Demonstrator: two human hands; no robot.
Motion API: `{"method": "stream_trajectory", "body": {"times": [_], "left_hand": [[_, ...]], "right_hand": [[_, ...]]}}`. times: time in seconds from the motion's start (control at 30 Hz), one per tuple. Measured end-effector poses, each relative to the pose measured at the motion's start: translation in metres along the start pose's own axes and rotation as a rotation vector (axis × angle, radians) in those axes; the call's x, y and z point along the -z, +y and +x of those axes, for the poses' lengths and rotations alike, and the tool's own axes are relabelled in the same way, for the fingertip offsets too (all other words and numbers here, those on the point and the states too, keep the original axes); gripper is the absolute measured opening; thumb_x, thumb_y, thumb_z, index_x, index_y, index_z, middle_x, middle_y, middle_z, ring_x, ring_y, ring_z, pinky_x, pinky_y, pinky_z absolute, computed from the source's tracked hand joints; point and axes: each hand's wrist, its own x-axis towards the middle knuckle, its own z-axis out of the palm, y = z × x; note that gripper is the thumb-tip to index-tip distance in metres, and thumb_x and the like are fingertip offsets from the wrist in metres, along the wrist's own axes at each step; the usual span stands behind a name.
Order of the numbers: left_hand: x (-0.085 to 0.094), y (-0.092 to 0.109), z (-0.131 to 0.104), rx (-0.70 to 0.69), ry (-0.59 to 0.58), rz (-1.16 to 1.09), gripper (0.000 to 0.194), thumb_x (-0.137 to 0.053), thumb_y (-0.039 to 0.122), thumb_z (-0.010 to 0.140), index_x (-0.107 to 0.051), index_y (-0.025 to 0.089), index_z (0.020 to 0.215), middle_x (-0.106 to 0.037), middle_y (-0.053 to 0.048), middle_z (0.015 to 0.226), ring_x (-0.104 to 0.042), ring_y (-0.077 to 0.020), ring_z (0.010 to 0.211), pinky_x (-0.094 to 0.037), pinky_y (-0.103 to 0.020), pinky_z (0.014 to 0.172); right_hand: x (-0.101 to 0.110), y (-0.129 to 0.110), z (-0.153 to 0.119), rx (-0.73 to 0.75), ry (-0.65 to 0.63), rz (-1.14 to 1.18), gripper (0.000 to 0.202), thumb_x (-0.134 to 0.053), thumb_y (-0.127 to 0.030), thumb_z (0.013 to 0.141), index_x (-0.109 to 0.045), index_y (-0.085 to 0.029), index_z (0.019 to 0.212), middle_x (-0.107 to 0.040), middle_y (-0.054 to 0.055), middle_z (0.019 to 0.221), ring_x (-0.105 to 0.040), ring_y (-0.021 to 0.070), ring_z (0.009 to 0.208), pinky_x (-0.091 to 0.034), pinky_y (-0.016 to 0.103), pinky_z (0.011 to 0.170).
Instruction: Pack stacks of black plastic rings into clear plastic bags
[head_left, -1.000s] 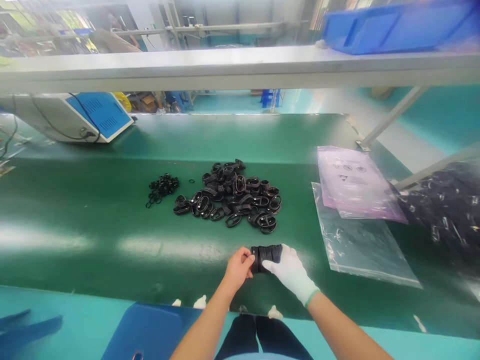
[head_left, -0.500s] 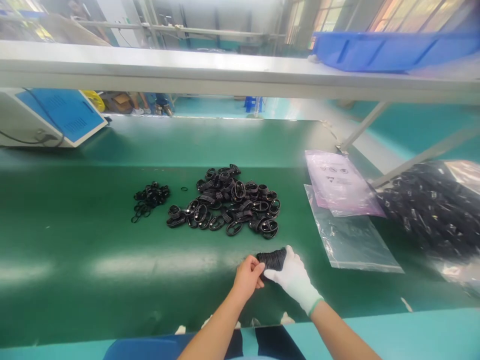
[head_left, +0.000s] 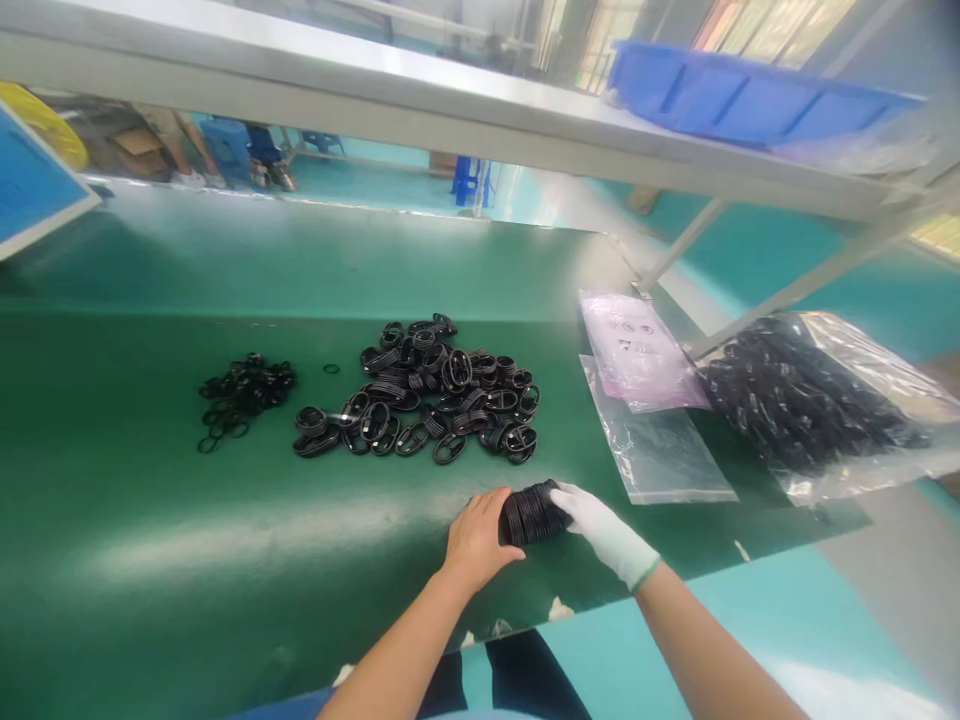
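Note:
A row of black coiled cables [head_left: 532, 514] stands packed together near the front edge of the green table. My bare left hand [head_left: 481, 538] cups its left end, fingers behind and thumb in front. At the right end, my right hand [head_left: 600, 522], in a white glove with a green cuff, grips the row with its fingertips. Beyond my hands lies a loose pile of black coiled cables [head_left: 450, 390]. Farther left is a smaller heap of thin black rings [head_left: 251, 390], with a single ring [head_left: 331, 369] beside it.
Flat clear bags [head_left: 652, 450] and a pinkish printed bag [head_left: 637, 350] lie on the right. Behind them is a large bag of black items [head_left: 810, 400]. A white shelf [head_left: 450, 125] spans above the table, bearing a blue tray [head_left: 750, 95].
The view has shifted right. My left hand has opened from a pinch and now wraps the row's left end; my right hand has moved to the row's right end.

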Motion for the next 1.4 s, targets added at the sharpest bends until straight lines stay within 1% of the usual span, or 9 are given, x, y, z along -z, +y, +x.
{"method": "stream_trajectory", "body": {"times": [0.1, 0.23, 0.33, 0.6, 0.8, 1.07, 1.2, 1.3, 1.4], "left_hand": [[-0.002, -0.002, -0.001, -0.006, 0.028, 0.015, 0.084, -0.075, 0.034, 0.054, -0.035, 0.028, 0.128, -0.044, 0.001, 0.132, -0.037, -0.0248, 0.12, -0.03, -0.04, 0.101], [-0.004, -0.002, 0.0, -0.018, 0.058, 0.012, 0.078, -0.072, 0.031, 0.056, -0.038, 0.025, 0.126, -0.042, 0.0, 0.133, -0.037, -0.0228, 0.119, -0.033, -0.037, 0.099], [-0.006, -0.003, -0.001, -0.024, 0.081, 0.012, 0.073, -0.068, 0.027, 0.059, -0.04, 0.024, 0.126, -0.046, -0.001, 0.128, -0.039, -0.022, 0.115, -0.035, -0.036, 0.096], [-0.015, -0.011, -0.004, -0.056, 0.125, 0.023, 0.061, -0.057, 0.028, 0.066, -0.044, 0.019, 0.125, -0.05, -0.003, 0.125, -0.042, -0.024, 0.111, -0.033, -0.037, 0.099], [-0.017, -0.014, -0.002, -0.078, 0.173, 0.085, 0.059, -0.049, 0.015, 0.068, -0.042, 0.017, 0.126, -0.05, -0.004, 0.125, -0.042, -0.0221, 0.113, -0.032, -0.036, 0.1], [-0.028, -0.006, -0.003, -0.048, 0.26, 0.147, 0.057, -0.052, 0.021, 0.07, -0.04, 0.015, 0.125, -0.053, -0.009, 0.117, -0.045, -0.0238, 0.108, -0.036, -0.04, 0.093], [-0.009, 0.012, -0.004, 0.002, 0.138, 0.1, 0.065, -0.057, 0.02, 0.066, -0.036, 0.02, 0.127, -0.048, -0.007, 0.123, -0.042, -0.0244, 0.114, -0.036, -0.039, 0.093], [0.011, 0.041, 0.017, -0.05, -0.012, 0.009, 0.057, -0.056, 0.031, 0.071, -0.037, 0.026, 0.124, -0.046, -0.004, 0.123, -0.048, -0.0208, 0.108, -0.042, -0.035, 0.087], [0.0, 0.095, 0.059, -0.188, 0.042, 0.038, 0.035, -0.047, 0.032, 0.079, -0.046, 0.025, 0.113, -0.052, -0.003, 0.112, -0.05, -0.0191, 0.101, -0.042, -0.034, 0.084]], "right_hand": [[-0.014, -0.004, -0.006, -0.022, 0.02, -0.019, 0.065, -0.047, -0.052, 0.071, -0.044, -0.013, 0.123, -0.058, 0.012, 0.11, -0.053, 0.0251, 0.101, -0.038, 0.035, 0.087], [-0.055, -0.007, -0.013, -0.135, 0.28, -0.257, 0.112, -0.065, -0.049, 0.053, -0.011, 0.001, 0.137, -0.038, 0.026, 0.127, -0.039, 0.0366, 0.116, -0.031, 0.043, 0.094], [-0.073, -0.006, -0.014, -0.127, 0.388, -0.325, 0.107, -0.062, -0.047, 0.056, -0.01, -0.001, 0.138, -0.038, 0.023, 0.127, -0.037, 0.0365, 0.116, -0.031, 0.041, 0.094], [-0.091, 0.002, -0.008, -0.108, 0.458, -0.382, 0.105, -0.057, -0.045, 0.058, -0.006, 0.002, 0.137, -0.031, 0.024, 0.13, -0.033, 0.0392, 0.117, -0.028, 0.043, 0.095], [-0.103, -0.005, 0.0, -0.062, 0.599, -0.441, 0.095, -0.058, -0.042, 0.06, -0.018, 0.004, 0.133, -0.042, 0.024, 0.118, -0.041, 0.0364, 0.107, -0.026, 0.043, 0.093], [-0.092, -0.006, 0.006, -0.003, 0.591, -0.381, 0.08, -0.059, -0.036, 0.059, -0.035, -0.006, 0.129, -0.052, 0.014, 0.097, -0.046, 0.0303, 0.091, -0.033, 0.041, 0.084], [-0.066, -0.001, 0.002, -0.009, 0.505, -0.209, 0.088, -0.063, -0.031, 0.051, -0.034, -0.009, 0.131, -0.052, 0.014, 0.106, -0.046, 0.0316, 0.099, -0.034, 0.042, 0.089], [-0.027, 0.02, -0.007, -0.095, 0.437, 0.122, 0.092, -0.066, -0.028, 0.045, -0.034, -0.01, 0.13, -0.048, 0.014, 0.119, -0.043, 0.0302, 0.112, -0.033, 0.038, 0.096], [0.019, 0.064, -0.02, -0.141, 0.407, 0.533, 0.089, -0.065, -0.03, 0.051, -0.028, -0.013, 0.13, -0.05, 0.011, 0.122, -0.048, 0.0231, 0.112, -0.038, 0.031, 0.093]]}}
